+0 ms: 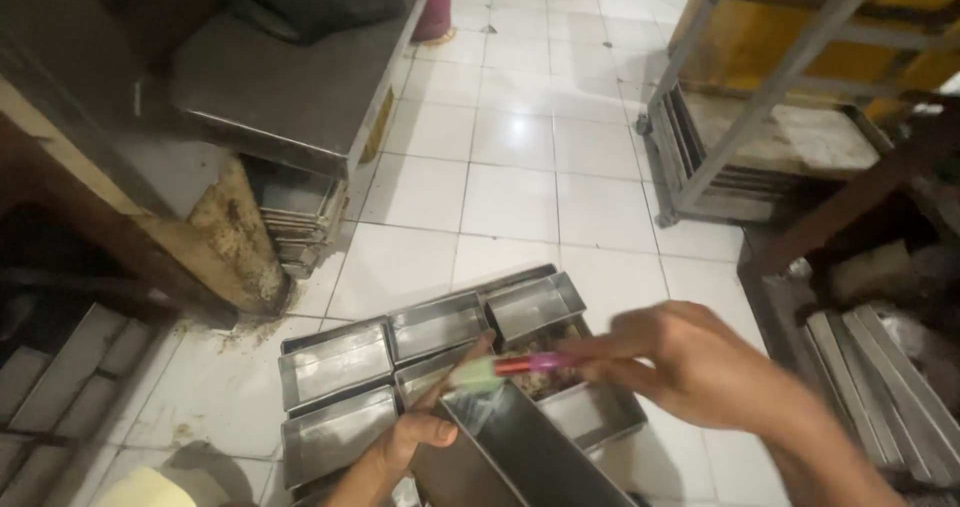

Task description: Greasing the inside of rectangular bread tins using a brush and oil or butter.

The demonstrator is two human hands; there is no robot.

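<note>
Head view: a tin is being gripped by the left hand above floor tins, while a brush, clasped in the right hand, is being swept inside; remaining corners seemingly need coating.

loaf tins: dull grey metal | brush: glossy pink plastic handle | floor tiles: glossy white ceramic

Rectangular metal loaf tins lie side by side on the white tiled floor. Nearer, the left hand holds another rectangular metal tin, tilted above them. The right hand holds a pink-handled brush over its mouth. A metal rack stands far right.
</note>
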